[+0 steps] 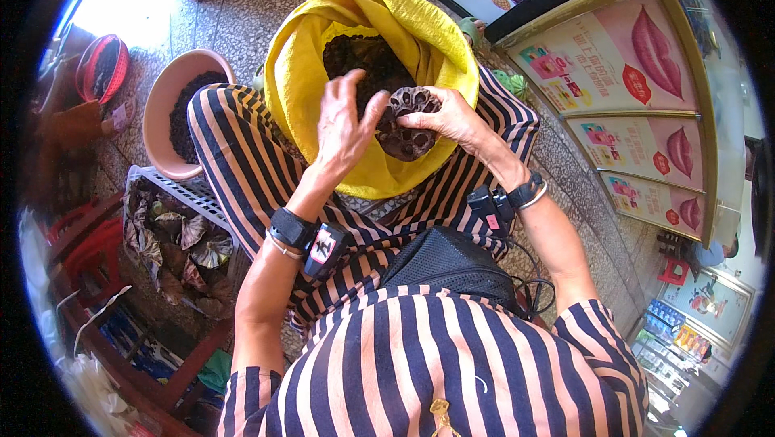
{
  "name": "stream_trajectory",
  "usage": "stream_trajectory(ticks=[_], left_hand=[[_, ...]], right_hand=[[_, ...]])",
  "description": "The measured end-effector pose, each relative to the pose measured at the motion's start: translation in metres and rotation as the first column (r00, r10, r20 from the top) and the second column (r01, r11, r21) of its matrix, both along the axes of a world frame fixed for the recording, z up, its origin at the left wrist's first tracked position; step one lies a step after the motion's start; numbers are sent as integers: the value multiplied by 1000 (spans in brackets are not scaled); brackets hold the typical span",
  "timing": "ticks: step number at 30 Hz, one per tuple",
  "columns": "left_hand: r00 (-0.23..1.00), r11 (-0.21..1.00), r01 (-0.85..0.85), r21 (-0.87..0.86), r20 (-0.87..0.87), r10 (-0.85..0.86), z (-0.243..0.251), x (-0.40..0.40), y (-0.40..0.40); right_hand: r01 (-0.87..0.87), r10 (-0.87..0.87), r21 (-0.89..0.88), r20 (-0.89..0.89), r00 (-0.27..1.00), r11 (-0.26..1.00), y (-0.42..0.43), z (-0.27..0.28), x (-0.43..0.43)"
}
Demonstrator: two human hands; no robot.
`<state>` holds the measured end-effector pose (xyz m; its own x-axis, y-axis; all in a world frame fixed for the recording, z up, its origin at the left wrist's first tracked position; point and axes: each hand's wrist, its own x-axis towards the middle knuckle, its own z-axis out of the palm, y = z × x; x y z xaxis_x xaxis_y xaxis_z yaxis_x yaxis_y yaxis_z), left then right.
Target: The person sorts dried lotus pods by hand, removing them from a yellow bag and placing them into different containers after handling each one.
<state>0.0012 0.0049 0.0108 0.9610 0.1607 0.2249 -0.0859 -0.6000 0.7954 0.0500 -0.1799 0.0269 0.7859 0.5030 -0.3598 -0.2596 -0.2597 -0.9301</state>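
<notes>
My right hand point(448, 116) grips a dark dried lotus seed pod point(409, 145), its thumb lying across the pitted face. Many of the pod's holes look hollow. Just to the left, my left hand point(347, 116) is slightly blurred with fingers apart, its thumb close to the pod's edge; nothing shows in it. Both hands are over the mouth of a yellow woven sack point(290, 82) with a rolled-down rim, standing between my knees. Dark contents point(357, 61) show inside the sack, too shadowed to tell apart.
At left stands a pink basin point(158, 152) of small dark seeds point(186, 116). Below it, a plastic crate point(175, 185) holds dried lotus pods point(194, 228). A red basket point(85, 70) and a person's foot point(124, 115) are farther left. A gold-framed display counter point(605, 91) borders the right.
</notes>
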Motion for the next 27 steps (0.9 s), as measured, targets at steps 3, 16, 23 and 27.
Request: stream_trajectory(ticks=[3, 16, 23, 27], left_hand=[[915, 909, 297, -291, -187, -359, 0, -6, -3], [803, 55, 12, -998, -23, -595, -9, -13, -9], [797, -5, -236, -972, -191, -573, -10, -16, -10], [799, 551, -233, -802, -480, -362, -31, -12, -13]], right_hand=[[-64, 68, -56, 72, 995, 996, 0, 1, -1], [-143, 155, 236, -35, 987, 961, -2, 27, -12], [-57, 101, 242, -172, 980, 969, -2, 13, -13], [15, -37, -166, -129, 991, 986, 7, -4, -7]])
